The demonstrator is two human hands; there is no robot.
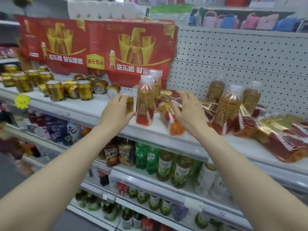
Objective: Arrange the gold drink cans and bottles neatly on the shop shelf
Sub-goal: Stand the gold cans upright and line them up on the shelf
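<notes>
Shelf of white metal in a shop. Left hand grips an upright gold can near the front edge, just left of a standing bottle. Right hand, fingers spread and holding nothing, hovers over a toppled bottle. More cans, some tipped, sit farther left.

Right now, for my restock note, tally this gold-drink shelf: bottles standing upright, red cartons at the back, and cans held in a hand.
Standing bottles: 5
Red cartons: 2
Gold can held in the left hand: 1
Total: 8
</notes>
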